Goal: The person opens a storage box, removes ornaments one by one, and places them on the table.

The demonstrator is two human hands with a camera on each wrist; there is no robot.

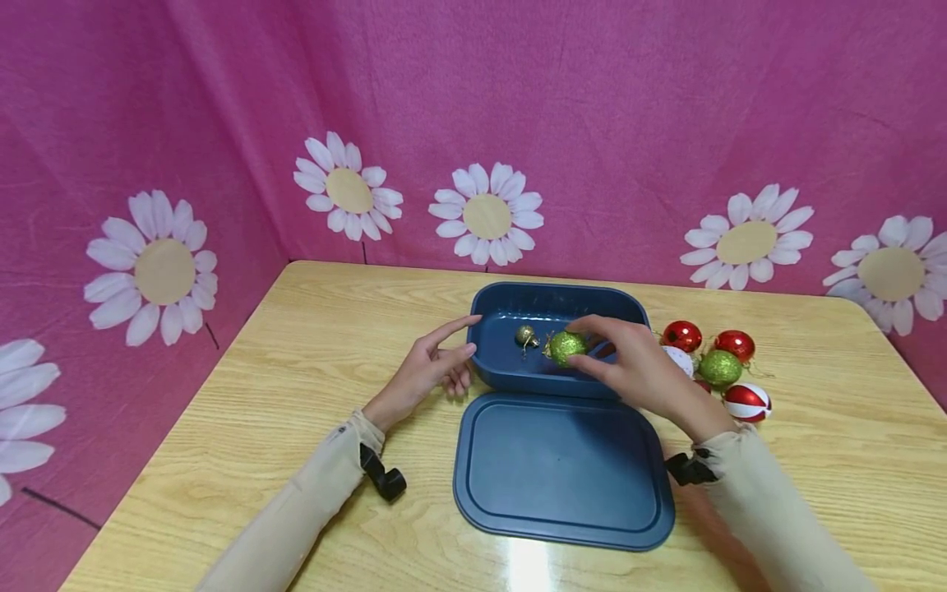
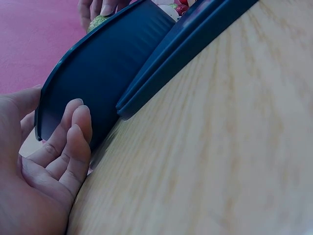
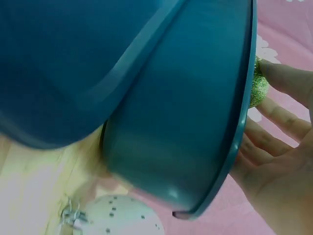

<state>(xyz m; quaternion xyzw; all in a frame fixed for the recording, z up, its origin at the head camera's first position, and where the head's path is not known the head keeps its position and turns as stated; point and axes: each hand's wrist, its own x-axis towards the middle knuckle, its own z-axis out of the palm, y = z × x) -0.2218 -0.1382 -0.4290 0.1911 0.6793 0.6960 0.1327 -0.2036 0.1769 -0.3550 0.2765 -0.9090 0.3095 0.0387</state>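
Note:
A glittery green bauble [image 1: 568,349] is pinched between the thumb and fingers of my right hand [image 1: 642,365], over the inside of a dark blue plastic box [image 1: 496,377]. Inside the box lies a small gold bauble [image 1: 526,335]. My left hand [image 1: 420,367] is at the box's left end, with the index finger and thumb reaching to its rim and the other fingers loosely bent. In the left wrist view these fingers [image 2: 78,142] hold nothing. The flat blue lid [image 1: 562,469] rests on the table just in front of the box.
To the right of the box sit several baubles: shiny red ones [image 1: 681,335], another glittery green one [image 1: 720,368], a red-and-white one [image 1: 747,402] and a white dotted one [image 3: 122,215]. A pink curtain [image 1: 607,148] with daisies hangs behind the wooden table [image 1: 296,353].

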